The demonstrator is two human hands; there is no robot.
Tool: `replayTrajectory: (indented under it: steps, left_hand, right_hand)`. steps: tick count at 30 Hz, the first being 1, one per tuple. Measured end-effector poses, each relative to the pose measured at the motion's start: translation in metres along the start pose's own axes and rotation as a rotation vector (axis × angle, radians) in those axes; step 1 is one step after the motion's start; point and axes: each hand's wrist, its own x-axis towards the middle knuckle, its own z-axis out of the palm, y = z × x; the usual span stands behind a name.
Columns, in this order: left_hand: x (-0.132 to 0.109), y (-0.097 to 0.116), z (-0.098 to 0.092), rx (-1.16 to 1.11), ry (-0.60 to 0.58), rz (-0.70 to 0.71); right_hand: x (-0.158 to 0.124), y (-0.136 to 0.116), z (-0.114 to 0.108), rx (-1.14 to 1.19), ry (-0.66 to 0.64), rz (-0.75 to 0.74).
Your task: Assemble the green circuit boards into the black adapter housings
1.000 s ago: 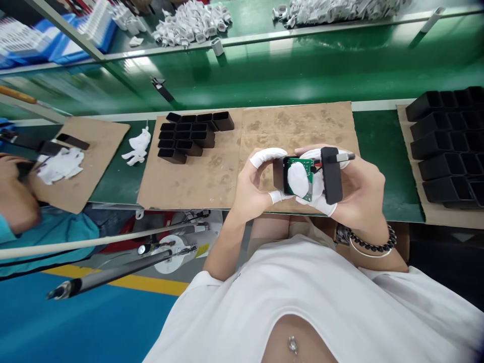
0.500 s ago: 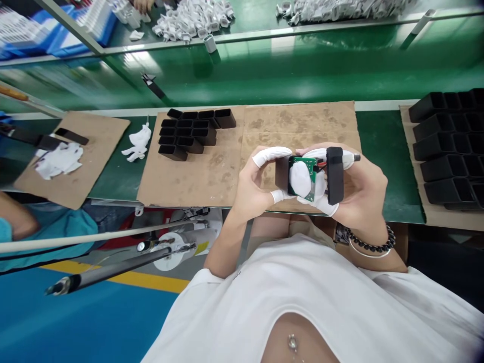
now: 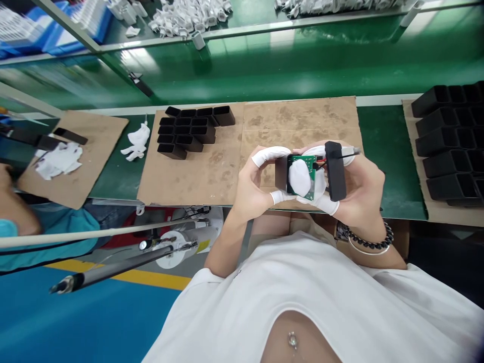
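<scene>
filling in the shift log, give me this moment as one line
left hand: holds black case | right hand: holds black cap, thumb on green board | place: over cardboard sheet

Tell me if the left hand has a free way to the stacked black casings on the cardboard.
Probably yes: only bare cardboard lies between the left hand and the stacked black casings. But its grip is taken up with the black shell, so it would have to let go first.
</scene>
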Motion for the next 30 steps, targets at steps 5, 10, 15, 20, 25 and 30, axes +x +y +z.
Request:
replayTrajectory:
  steps: [5,10,15,20,25,30]
  left_hand:
    - [-0.0022,-0.0014,0.0007,0.026,0.002,-0.027]
    - [-0.0032,0.0003,0.0016,0.047,0.002,-0.063]
    - [-0.0030,0.0032,0.0028,0.037,0.008,-0.032]
    - [-0.0044,0.0039,0.0032,0.055,0.013,-0.038]
    - [-0.0056,0.0022,0.0032,0.051,0.011,-0.044]
    - [-0.0060,0.0014,0.0038,0.028,0.009,-0.033]
  right_hand:
    - [-0.0009,-0.0009,0.0003,0.033,-0.002,0.019]
    - [-0.0012,-0.0021,0.0002,0.081,0.001,0.056]
    - [-0.0012,-0.0019,-0.0009,0.089,0.014,0.047]
    - [-0.0014,-0.0015,-0.0017,0.077,-0.016,0.018]
    - [-0.0034,-0.0002,-0.0007,0.027,-0.020,0.021]
    - [-0.0033,-0.0015,-0.0011,-0.056,-0.032,-0.013]
